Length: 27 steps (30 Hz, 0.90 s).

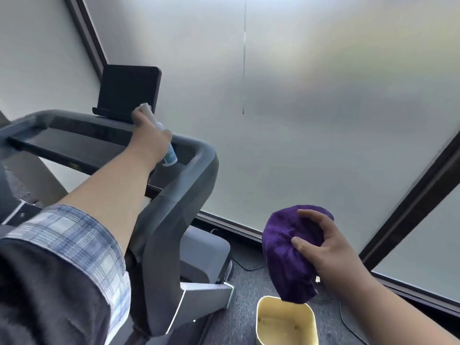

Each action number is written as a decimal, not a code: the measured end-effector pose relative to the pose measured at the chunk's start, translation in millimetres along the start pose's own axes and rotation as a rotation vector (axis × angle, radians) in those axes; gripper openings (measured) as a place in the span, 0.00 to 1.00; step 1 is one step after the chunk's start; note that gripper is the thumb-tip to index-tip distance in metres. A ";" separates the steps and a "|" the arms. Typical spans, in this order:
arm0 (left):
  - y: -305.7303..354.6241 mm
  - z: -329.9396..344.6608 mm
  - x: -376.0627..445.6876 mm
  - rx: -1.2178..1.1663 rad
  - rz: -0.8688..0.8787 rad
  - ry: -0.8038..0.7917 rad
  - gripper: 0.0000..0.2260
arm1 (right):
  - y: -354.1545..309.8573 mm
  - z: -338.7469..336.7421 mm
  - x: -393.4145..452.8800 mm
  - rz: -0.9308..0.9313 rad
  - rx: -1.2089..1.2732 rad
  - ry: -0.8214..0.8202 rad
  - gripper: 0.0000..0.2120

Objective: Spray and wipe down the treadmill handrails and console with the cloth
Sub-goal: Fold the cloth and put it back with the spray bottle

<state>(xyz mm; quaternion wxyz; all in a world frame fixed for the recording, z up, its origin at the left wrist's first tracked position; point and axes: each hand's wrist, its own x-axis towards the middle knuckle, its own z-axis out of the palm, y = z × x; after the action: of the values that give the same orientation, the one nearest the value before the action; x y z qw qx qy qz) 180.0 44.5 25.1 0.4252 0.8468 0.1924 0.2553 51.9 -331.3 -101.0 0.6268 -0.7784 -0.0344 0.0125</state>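
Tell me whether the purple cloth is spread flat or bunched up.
Bunched up. The purple cloth hangs as a crumpled wad gripped by the right hand, its lower end drooping above the yellow tub.

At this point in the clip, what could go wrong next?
1. The left hand holds the spray bottle right at the dark screen; spraying this close may wet the screen directly and leave drips.
2. The right hand holds the cloth well away from the console, above the yellow bin, so spray could sit or run before it gets wiped.
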 end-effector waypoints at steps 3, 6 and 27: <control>-14.5 9.7 2.6 0.113 0.011 -0.052 0.28 | 3.6 -5.6 0.0 0.039 -0.007 0.029 0.24; -28.6 13.4 1.9 0.021 0.071 -0.083 0.26 | 2.8 -8.8 -0.1 0.034 -0.017 0.055 0.24; 15.9 13.2 -62.7 -0.093 0.319 0.321 0.39 | 11.0 -31.8 -1.1 0.092 0.156 0.198 0.23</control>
<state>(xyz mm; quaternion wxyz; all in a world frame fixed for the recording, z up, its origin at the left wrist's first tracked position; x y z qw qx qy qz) 139.7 -6.7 14.5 0.3821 0.7945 0.1094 0.4591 53.3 -364.7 -105.0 0.6844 -0.7255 0.0643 -0.0332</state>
